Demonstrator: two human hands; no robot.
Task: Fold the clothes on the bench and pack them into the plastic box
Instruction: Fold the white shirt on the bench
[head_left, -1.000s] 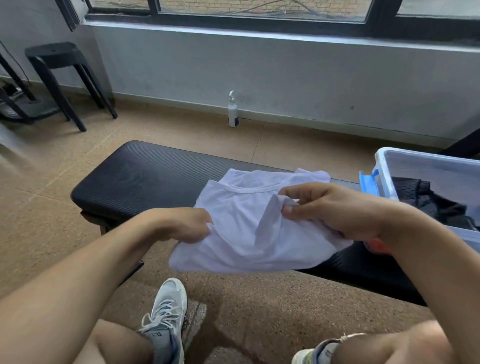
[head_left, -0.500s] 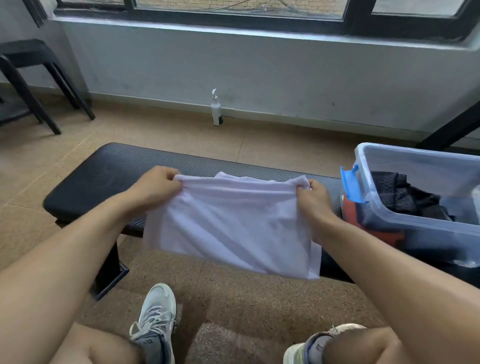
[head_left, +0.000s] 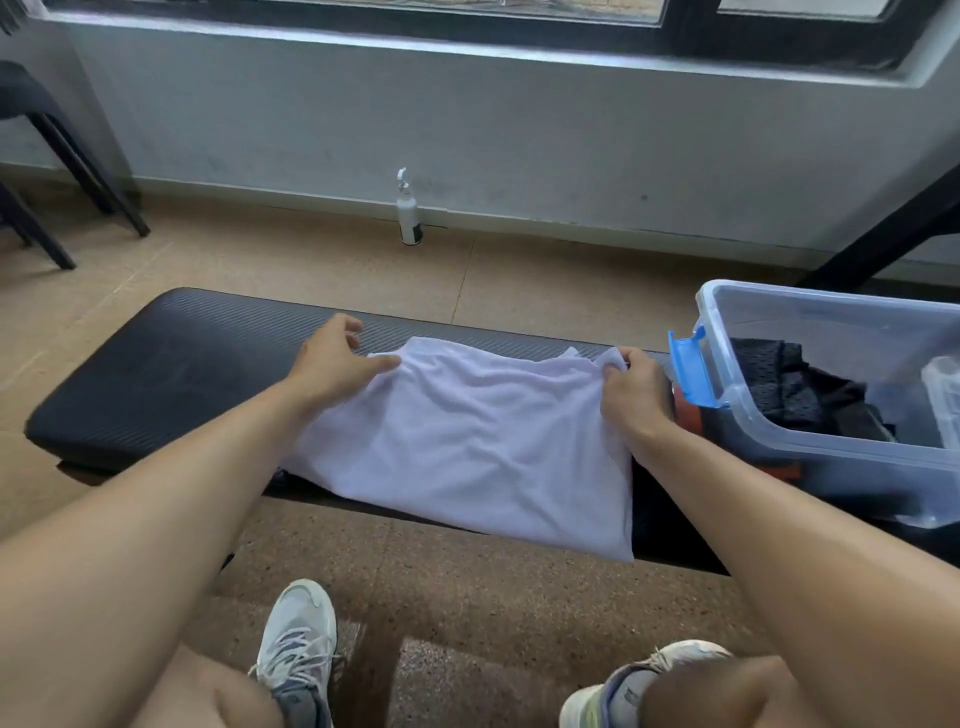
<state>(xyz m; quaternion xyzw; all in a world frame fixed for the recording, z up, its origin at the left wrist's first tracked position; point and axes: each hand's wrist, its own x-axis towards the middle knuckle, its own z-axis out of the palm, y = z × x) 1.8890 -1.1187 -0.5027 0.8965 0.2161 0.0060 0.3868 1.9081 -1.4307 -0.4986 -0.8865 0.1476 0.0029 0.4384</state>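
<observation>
**White shirt coming down onto the bench, left hand letting go**

Lowered from the air half a second ago, the white shirt (head_left: 467, 441) is now lying across the bench (head_left: 171, 374), its near edge hanging over the bench's front lip. The right hand (head_left: 631, 397) is pinching the shirt's far corner, fingers closed on the cloth. The left hand (head_left: 337, 366) is opening: its fingers are spreading at the opposite far corner, only the thumb appearing to touch the fabric, so that side looks released. Judging from this, the person is spreading the garment flat for the next fold, and packing is not yet due.

Counting outward from the bench: one white shirt is lying on its middle; one plastic box (head_left: 841, 457) with a blue latch (head_left: 693, 371) is sitting at its right end, holding what reads as one heap of dark clothes (head_left: 800, 395). Something orange-red (head_left: 685, 415) is showing beside the box, too hidden to name. Beyond the bench, one white bottle (head_left: 409, 215) is standing by the wall.
</observation>
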